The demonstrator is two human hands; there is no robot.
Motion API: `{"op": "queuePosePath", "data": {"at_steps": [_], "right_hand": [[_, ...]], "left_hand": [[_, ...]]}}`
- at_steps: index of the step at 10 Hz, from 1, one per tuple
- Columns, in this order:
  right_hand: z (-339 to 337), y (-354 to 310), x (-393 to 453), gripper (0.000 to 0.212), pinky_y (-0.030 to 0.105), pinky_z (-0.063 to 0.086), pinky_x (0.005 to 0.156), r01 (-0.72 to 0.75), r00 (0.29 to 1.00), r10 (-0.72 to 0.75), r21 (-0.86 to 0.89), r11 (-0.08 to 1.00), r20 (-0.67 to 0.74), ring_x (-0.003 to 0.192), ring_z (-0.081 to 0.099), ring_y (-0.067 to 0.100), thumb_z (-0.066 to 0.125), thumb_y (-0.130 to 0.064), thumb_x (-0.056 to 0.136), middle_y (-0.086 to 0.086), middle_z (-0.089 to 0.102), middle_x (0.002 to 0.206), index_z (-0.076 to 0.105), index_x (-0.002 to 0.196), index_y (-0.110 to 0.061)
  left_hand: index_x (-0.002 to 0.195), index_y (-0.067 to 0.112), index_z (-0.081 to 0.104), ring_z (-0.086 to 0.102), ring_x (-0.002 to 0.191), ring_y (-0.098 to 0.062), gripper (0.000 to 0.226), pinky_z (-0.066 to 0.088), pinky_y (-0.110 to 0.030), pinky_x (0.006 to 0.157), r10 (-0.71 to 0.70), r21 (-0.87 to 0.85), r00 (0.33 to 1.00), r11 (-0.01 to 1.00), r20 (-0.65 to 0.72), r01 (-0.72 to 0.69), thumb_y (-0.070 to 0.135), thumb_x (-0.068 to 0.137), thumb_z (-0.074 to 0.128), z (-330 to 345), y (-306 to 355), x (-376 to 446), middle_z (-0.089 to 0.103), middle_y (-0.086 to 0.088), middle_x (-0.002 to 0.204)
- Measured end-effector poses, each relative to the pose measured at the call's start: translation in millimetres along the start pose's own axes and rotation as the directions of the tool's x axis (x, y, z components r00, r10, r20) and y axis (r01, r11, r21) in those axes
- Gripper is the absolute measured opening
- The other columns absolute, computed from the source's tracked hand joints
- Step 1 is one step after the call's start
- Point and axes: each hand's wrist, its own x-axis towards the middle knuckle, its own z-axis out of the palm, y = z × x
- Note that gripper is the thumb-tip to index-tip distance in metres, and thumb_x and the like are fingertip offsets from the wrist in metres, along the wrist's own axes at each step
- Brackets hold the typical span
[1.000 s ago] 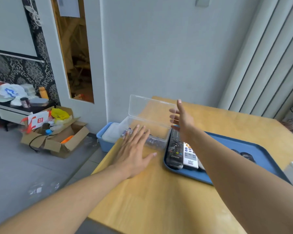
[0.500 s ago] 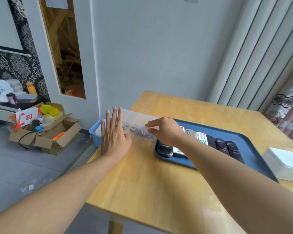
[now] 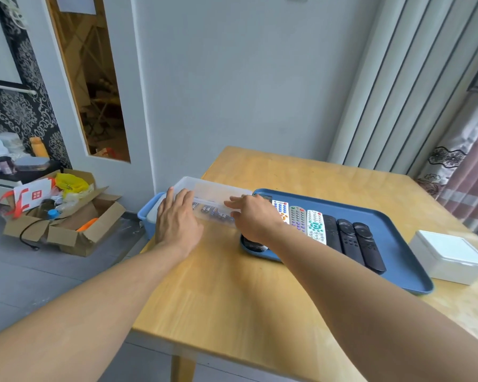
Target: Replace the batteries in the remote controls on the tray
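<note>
A clear plastic box with several batteries inside lies at the table's left edge, its lid down. My left hand lies flat with straight fingers on the box's left end. My right hand presses its fingers on the box's right end, over the tray's near-left corner. The blue tray holds several remotes: white ones with coloured buttons and black ones to their right. One black remote is partly hidden under my right wrist.
A white box stands right of the tray on the wooden table. A blue bin sits on the floor beside the table's left edge. An open cardboard box of clutter lies further left. Curtains hang at the right.
The clear box's lid stood upright a second ago and now lies down on the box. My right hand came down with it; my left hand slid onto the box's left end.
</note>
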Motion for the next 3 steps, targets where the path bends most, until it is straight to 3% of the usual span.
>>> {"op": "queuePosePath", "data": {"at_steps": [1, 2, 3], "right_hand": [[-8, 6, -9, 0.059, 0.035, 0.019, 0.121, 0.033, 0.989, -0.041, 0.059, 0.998, 0.144, 0.152, 0.017, 0.019, 0.041, -0.01, 0.097, -0.013, 0.028, 0.162, 0.038, 0.152, -0.031], [-28, 19, -17, 0.055, 0.02, 0.044, 0.097, -0.045, 0.989, 0.021, 0.16, 0.986, 0.146, 0.138, 0.045, 0.022, 0.042, -0.01, 0.098, -0.005, 0.041, 0.156, 0.042, 0.151, -0.028], [-65, 46, -28, 0.045, 0.012, 0.044, 0.057, -0.164, 0.986, 0.16, 0.255, 0.953, 0.036, 0.078, 0.065, 0.016, 0.049, -0.017, 0.099, 0.004, 0.068, 0.117, 0.053, 0.143, -0.027]], "left_hand": [[0.128, 0.013, 0.055, 0.044, 0.132, -0.029, 0.041, 0.034, -0.038, 0.108, 0.035, 0.122, 0.993, 0.991, 0.109, -0.049, 0.017, 0.087, 0.059, -23, 9, 14, 0.057, -0.004, 0.133], [0.128, 0.016, 0.055, 0.048, 0.126, -0.029, 0.042, 0.036, -0.038, 0.105, -0.036, 0.226, 0.951, 0.974, 0.306, -0.036, 0.03, 0.089, 0.059, -47, 16, 36, 0.056, -0.004, 0.131], [0.141, 0.015, 0.047, 0.041, 0.136, -0.028, 0.055, 0.033, -0.038, 0.111, -0.025, 0.2, 0.949, 0.979, 0.314, -0.04, 0.027, 0.088, 0.058, -54, 28, 40, 0.049, -0.005, 0.143]]}}
